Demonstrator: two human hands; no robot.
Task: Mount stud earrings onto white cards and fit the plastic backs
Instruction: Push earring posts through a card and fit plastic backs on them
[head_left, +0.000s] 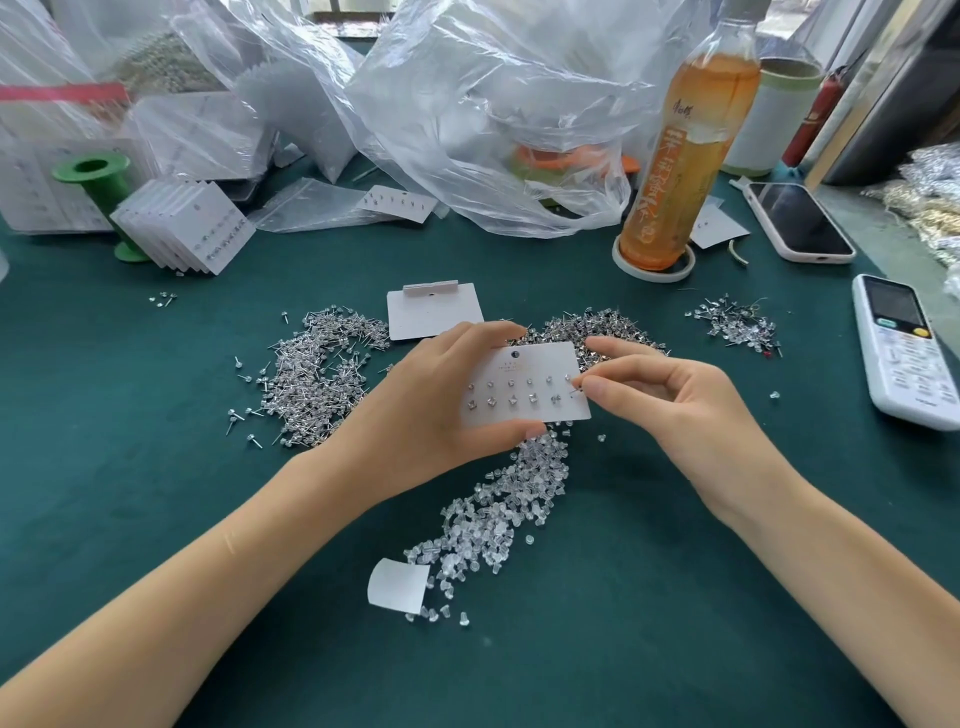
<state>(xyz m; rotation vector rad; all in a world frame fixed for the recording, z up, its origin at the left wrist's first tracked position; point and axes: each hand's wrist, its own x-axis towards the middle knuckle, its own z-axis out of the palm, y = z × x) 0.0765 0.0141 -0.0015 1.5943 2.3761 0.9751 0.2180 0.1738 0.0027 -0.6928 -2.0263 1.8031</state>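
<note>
My left hand (415, 410) holds a white card (524, 384) by its top and bottom edges above the green table. Two rows of small stud earrings sit in the card. My right hand (670, 400) pinches a thin stud earring (575, 391) at the card's right edge, in the lower row. Loose studs lie in a pile (317, 374) to the left and another pile (597, 332) behind the card. Clear plastic backs (493, 514) spread in a heap below the card. A blank card (434, 312) lies behind my left hand.
A stack of filled cards (182, 228) leans on a green spool (98, 176) at back left. Plastic bags (493, 104) crowd the back. A tea bottle (680, 156), phone (800, 221) and white remote (906, 348) stand right. A paper scrap (397, 587) lies near.
</note>
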